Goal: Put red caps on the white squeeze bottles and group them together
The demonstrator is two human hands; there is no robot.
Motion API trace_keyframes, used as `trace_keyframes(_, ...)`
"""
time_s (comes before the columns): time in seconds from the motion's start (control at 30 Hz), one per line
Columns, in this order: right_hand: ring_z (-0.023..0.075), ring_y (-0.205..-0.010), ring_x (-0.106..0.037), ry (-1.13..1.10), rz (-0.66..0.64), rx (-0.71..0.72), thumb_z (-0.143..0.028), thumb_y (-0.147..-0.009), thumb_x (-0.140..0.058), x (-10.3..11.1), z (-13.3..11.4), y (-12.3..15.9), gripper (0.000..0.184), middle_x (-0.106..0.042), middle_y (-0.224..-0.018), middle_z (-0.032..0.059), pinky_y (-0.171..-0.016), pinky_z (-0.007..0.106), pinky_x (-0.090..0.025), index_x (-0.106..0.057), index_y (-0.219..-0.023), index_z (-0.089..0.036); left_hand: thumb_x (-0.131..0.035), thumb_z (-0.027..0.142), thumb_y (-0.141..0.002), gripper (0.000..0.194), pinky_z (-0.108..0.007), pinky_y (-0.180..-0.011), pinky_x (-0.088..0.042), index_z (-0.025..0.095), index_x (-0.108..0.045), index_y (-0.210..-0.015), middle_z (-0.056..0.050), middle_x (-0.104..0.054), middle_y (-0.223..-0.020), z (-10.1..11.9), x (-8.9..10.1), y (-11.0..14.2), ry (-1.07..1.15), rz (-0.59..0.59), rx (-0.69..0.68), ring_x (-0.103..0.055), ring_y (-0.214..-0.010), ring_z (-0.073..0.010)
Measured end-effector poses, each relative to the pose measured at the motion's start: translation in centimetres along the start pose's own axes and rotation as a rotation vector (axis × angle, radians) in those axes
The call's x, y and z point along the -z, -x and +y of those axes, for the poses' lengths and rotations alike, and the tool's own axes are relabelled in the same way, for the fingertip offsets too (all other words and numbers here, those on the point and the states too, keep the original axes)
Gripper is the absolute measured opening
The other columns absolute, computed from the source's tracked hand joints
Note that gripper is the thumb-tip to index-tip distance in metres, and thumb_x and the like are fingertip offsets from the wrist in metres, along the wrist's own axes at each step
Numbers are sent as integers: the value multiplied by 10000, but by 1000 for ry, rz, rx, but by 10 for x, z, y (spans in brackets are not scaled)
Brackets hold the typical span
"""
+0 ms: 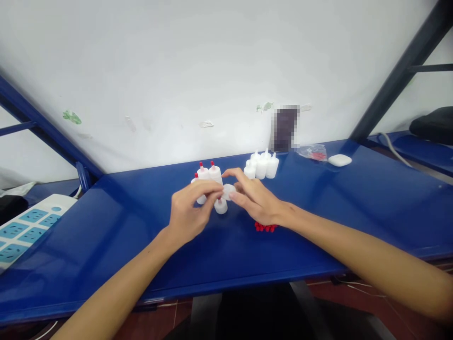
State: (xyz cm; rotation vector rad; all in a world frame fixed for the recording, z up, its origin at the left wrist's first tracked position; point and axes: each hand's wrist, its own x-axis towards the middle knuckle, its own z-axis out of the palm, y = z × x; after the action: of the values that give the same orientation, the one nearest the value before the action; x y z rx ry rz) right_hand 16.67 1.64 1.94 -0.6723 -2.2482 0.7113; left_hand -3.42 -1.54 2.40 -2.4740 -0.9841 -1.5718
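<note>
A small white squeeze bottle [229, 191] is held tilted between my two hands above the table. My left hand [193, 208] pinches at its left end, where the fingertips hide the nozzle. My right hand [256, 196] is closed around its other side, thumb in front and index finger arched above. Just behind and below my left fingers stand several white bottles [214, 174] with red caps, one of them partly covered by the hand. Loose red caps [265, 227] lie on the table beneath my right wrist.
Several white bottles without red caps [262, 166] stand beyond my right hand. Farther right are a clear plastic bag [313, 152] with red pieces and a white rounded object [340, 160]. A power strip [31, 229] lies left on the blue table [123, 226], against a wall.
</note>
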Motion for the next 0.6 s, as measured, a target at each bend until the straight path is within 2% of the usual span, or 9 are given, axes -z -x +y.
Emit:
trace_keyframes(0.07,101,-493,-427,25,65,-24,-459,-1005,-358,2,4,0,403,-446,-584,-90,-537,242,-302,-393,-1283,-170,-636,90,-872,118,-253,-794,-545,172,-697,-932,-27,-735,-901,-6,6,-4,-76,13,-16,-681,-843,-132)
trace_keyframes(0.13,101,-493,-435,50,86,-28,-442,-1011,-350,2,7,0,379,-450,-578,-89,-538,243,-301,-415,-1262,-166,-612,84,-889,149,-250,-795,-545,169,-696,-978,-36,-729,-930,-13,9,-5,-135,-33,-58,-677,-866,-133)
trace_keyframes(0.2,100,-490,-433,86,81,-19,-413,-1009,-359,1,7,0,358,-455,-575,-90,-537,245,-293,-422,-1258,-162,-565,78,-912,188,-258,-794,-551,164,-682,-1032,-53,-713,-973,-19,9,-2,-184,-131,-112,-671,-889,-141)
trace_keyframes(0.33,109,-521,-459,147,42,-10,-336,-989,-393,-3,7,0,333,-497,-603,-79,-557,251,-301,-408,-1272,-161,-464,70,-943,285,-296,-760,-574,166,-622,-1160,-92,-664,-1081,-26,6,6,-268,-427,-174,-656,-925,-170)
trace_keyframes(0.4,114,-538,-471,152,33,-12,-307,-973,-413,-4,7,0,344,-514,-624,-73,-571,255,-315,-391,-1284,-163,-461,85,-952,341,-305,-758,-581,183,-563,-1262,-103,-634,-1156,-27,6,7,-283,-483,-155,-651,-933,-169)
trace_keyframes(0.43,115,-541,-473,146,28,-15,-300,-965,-423,-4,7,0,355,-520,-634,-72,-574,256,-320,-381,-1291,-166,-475,98,-954,367,-304,-759,-581,194,-532,-1304,-108,-618,-1190,-26,6,6,-283,-461,-151,-650,-923,-161)
trace_keyframes(0.5,114,-542,-472,116,15,-19,-306,-953,-443,-4,7,0,381,-522,-651,-71,-575,255,-329,-359,-1301,-176,-532,118,-942,405,-288,-760,-579,210,-509,-1335,-106,-602,-1208,-22,7,5,-263,-339,-183,-648,-885,-138)
trace_keyframes(0.6,114,-559,-466,2,-29,7,-333,-948,-458,-3,4,1,415,-515,-672,-69,-576,253,-339,-326,-1310,-180,-639,86,-874,389,-253,-779,-574,206,-587,-1241,-72,-633,-1092,-13,5,4,-213,-115,-302,-643,-866,-122)
